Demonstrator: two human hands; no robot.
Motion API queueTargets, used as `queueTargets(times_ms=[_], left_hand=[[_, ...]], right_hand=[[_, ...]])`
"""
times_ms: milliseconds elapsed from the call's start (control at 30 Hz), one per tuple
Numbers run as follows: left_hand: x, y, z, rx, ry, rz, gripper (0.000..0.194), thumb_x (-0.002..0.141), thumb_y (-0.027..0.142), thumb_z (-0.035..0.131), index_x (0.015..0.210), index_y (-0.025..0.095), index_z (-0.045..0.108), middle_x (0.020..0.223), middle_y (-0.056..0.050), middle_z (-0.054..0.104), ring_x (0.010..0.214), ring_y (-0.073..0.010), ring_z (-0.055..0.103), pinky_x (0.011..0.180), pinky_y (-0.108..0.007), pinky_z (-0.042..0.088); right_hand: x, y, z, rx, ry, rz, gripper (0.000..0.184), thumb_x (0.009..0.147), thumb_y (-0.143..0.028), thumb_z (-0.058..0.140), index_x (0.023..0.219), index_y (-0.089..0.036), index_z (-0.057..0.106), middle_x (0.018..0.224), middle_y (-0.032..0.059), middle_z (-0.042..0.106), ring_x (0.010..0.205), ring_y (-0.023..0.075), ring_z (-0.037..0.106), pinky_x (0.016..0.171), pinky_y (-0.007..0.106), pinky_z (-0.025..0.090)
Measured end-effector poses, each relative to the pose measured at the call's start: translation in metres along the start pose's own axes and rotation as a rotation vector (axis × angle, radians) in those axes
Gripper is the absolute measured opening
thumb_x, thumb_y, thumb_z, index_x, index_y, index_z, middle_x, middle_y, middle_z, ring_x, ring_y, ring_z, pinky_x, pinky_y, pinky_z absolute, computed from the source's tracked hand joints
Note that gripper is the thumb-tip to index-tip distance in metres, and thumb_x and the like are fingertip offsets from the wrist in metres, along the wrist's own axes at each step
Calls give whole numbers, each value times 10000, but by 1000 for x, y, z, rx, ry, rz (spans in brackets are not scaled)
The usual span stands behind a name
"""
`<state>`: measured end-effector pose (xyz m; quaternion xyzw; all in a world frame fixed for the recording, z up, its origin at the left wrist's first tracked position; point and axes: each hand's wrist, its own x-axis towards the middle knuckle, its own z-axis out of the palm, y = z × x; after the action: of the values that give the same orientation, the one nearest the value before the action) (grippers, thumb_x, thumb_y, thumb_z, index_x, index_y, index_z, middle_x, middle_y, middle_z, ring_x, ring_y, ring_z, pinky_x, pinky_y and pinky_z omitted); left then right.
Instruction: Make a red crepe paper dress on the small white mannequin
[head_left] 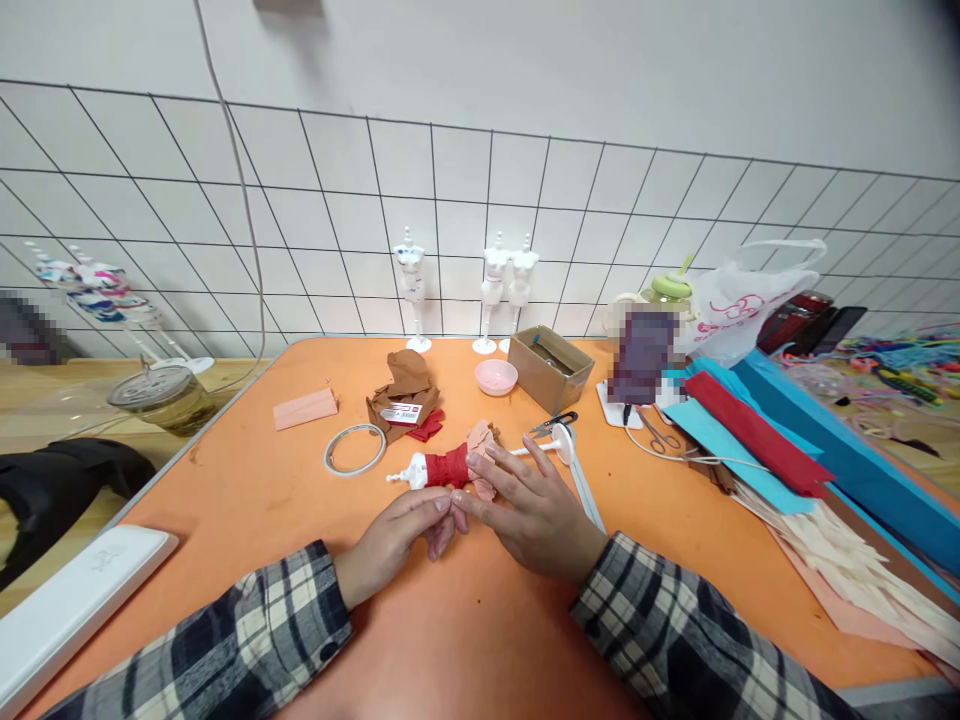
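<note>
The orange counter is stretching beneath both hands, and the mannequin in red paper is lying just beyond the fingers! The left hand is bringing thumb and forefinger together; whether they're grasping anything, I can't tell. The right hand is fanning its fingers, released, across the mannequin's far end. Beyond them, a pink bowl is sitting.

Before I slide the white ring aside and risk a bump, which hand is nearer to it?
Left: the left hand is in front and to the right of the white ring; the right hand is farther right.
</note>
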<state>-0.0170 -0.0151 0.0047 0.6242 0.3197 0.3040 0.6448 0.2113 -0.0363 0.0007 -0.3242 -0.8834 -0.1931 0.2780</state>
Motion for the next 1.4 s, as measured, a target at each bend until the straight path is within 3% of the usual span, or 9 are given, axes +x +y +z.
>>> queueTargets(times_ms=[300, 533, 733, 933, 1000, 1133, 1233, 1400], left_hand=[[2, -3, -2, 112, -13, 52, 480, 944, 551, 476, 767, 139, 650, 577, 4, 535, 525, -129, 478, 596, -271, 403], [2, 2, 0, 215, 2, 52, 474, 936, 524, 449, 689, 156, 616, 508, 23, 517, 481, -122, 468, 567, -257, 393], [3, 0, -1, 186, 55, 84, 491, 929, 547, 468, 690, 152, 633, 518, 15, 546, 502, -127, 491, 572, -256, 402], [3, 0, -1, 138, 86, 93, 485, 918, 562, 500, 712, 149, 647, 539, 5, 577, 525, -135, 516, 575, -259, 422], [2, -1, -1, 106, 100, 99, 474, 914, 553, 523, 715, 143, 657, 541, 1, 586, 537, -136, 530, 589, -258, 435], [-1, -5, -1, -67, 92, 109, 483, 918, 557, 533, 776, 126, 698, 641, -36, 657, 594, -149, 586, 613, -263, 468], [-1, -7, -2, -151, 95, 86, 488, 919, 553, 540, 769, 121, 709, 691, -54, 681, 602, -155, 606, 607, -269, 484], [-1, -2, -2, -114, 42, -2, 497, 912, 559, 550, 731, 126, 714, 677, -71, 710, 633, -182, 652, 638, -285, 511]], right_hand=[[0, -3, -1, 47, -5, 15, 500, 900, -147, 536, 1374, -305, 539, 1520, 75, 474, 1461, 243, 341, 1188, 574, 265], [0, -4, 0, 90, -19, 10, 490, 896, -136, 527, 1360, -292, 551, 1536, 88, 447, 1459, 248, 336, 1180, 573, 266], [1, -11, 1, 336, -121, 161, 568, 863, -165, 567, 1419, -261, 498, 1606, 158, 287, 1467, 298, 312, 1114, 564, 377], [0, -19, 3, 558, -173, 226, 696, 845, -180, 562, 1514, -210, 370, 1644, 147, 179, 1501, 269, 244, 1165, 496, 340], [1, -21, 2, 585, -181, 263, 767, 804, -145, 549, 1534, -221, 328, 1648, 135, 170, 1513, 270, 211, 1174, 522, 313], [4, -23, -4, 453, -255, 303, 843, 718, -77, 517, 1514, -301, 355, 1647, 102, 193, 1514, 283, 197, 1169, 646, 194], [5, -21, -8, 333, -250, 256, 796, 728, -73, 516, 1477, -324, 413, 1646, 98, 205, 1509, 288, 206, 1159, 668, 156], [3, -18, -9, 251, -210, 172, 782, 739, -85, 536, 1469, -343, 421, 1639, 99, 237, 1497, 301, 239, 1155, 669, 153]])
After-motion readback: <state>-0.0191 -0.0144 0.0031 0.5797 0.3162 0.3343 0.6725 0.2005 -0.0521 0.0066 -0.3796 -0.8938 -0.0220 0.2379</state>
